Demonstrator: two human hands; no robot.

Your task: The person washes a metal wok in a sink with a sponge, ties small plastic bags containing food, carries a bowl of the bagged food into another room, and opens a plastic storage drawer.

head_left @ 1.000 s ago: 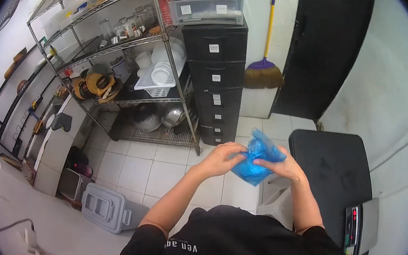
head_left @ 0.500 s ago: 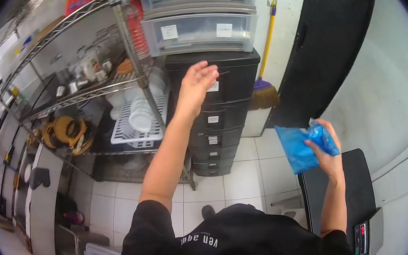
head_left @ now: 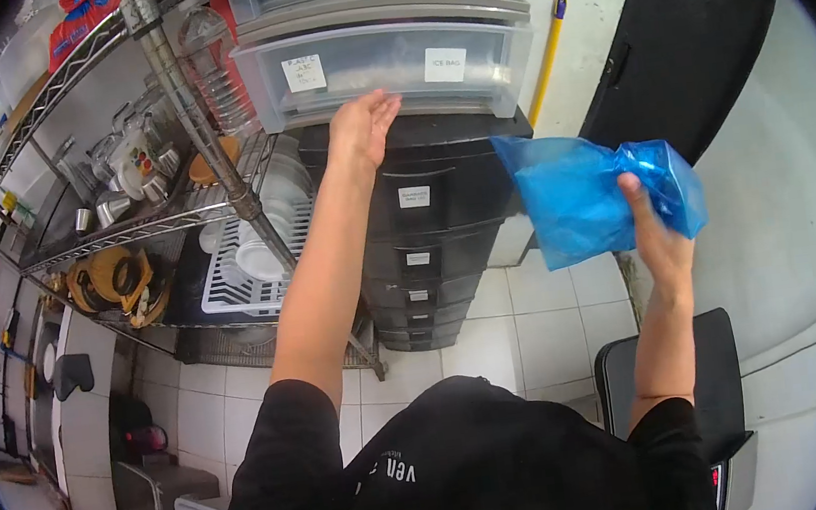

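Note:
My right hand [head_left: 667, 246] grips a blue plastic bag [head_left: 577, 190], its thumb pressed on the crumpled end while the flatter part spreads leftward. My left hand [head_left: 362, 131] is raised in front of a clear plastic drawer [head_left: 372, 73], its fingers stretched out and slightly bent near the drawer's lower edge. Whether the fingertips touch the drawer I cannot tell. Two white labels are stuck on that drawer, and the right one reads "ICE BAG". Beneath it stands a black drawer tower [head_left: 415, 224] with small labels.
On the left, a wire shelf rack [head_left: 190, 109] carries glasses, metal cups and a white dish rack [head_left: 240, 279]. A yellow broom handle [head_left: 547, 63] hangs beside a black door [head_left: 680, 33]. At lower right is a black surface [head_left: 713, 371] with a device partly in view.
The view has moved closer to the drawers. My left hand has come up to the clear drawer's lower edge. My right hand has lifted the blue bag, which now spreads wider.

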